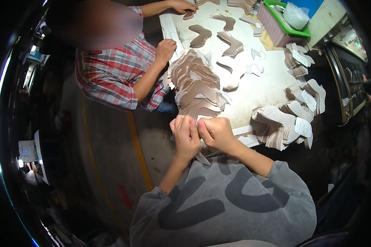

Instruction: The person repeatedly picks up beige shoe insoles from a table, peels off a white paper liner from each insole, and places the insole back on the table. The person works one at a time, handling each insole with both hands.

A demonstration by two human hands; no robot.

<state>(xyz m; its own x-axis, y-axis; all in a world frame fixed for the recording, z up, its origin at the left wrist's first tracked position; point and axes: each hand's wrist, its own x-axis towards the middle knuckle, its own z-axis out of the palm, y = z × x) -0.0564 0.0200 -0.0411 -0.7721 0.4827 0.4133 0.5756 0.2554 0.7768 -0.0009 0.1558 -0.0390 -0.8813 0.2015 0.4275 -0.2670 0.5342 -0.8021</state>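
My left hand (187,138) and my right hand (217,134) are both closed, knuckle to knuckle, at the table's near edge. A thin pale piece (202,159) shows below and between them, pinched in the fingers; most of it is hidden, so its kind is unclear. Just beyond my hands lies a large heap of curved brown cut pieces (196,88), pinkish-brown on the face and pale at the edges. Thin white sheets stick out among them.
Across the white table (251,90) lie small stacks of curved pieces (231,44). Bundles with white labels (282,123) line the right edge. A pink basket with a green tray (278,26) stands at the back. A co-worker in a checked shirt (111,78) sits at left, one hand on a piece.
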